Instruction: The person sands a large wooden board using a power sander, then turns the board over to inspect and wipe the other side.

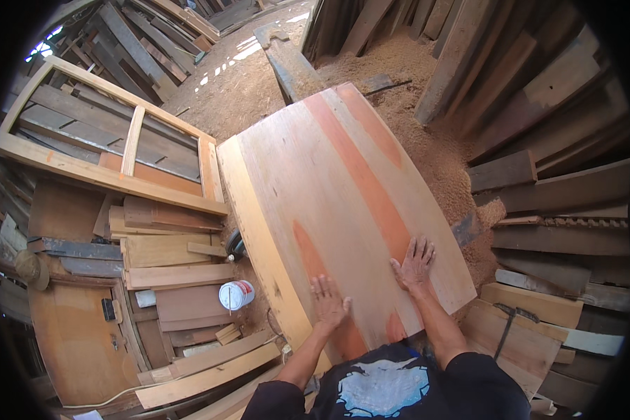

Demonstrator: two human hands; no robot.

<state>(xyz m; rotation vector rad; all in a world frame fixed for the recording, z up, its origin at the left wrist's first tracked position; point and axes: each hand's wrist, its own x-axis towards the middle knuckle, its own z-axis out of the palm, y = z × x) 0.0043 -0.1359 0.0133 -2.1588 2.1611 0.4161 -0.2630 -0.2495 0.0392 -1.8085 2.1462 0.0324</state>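
A large wooden panel lies flat in front of me, pale with reddish-orange streaks in its grain. A lighter yellow strip of wood runs along its left side. Both of my palms rest on the near part of the panel. My left hand lies flat near the left edge, fingers spread and pointing away from me. My right hand is a little farther off and to the right, also flat with its fingers apart. Neither hand holds anything.
A wooden frame with a crossbar stands at the left. Near it is a white bucket. Stacked boards line the right side, with a hammer-like tool at lower right. Sawdust covers the ground beyond a beam.
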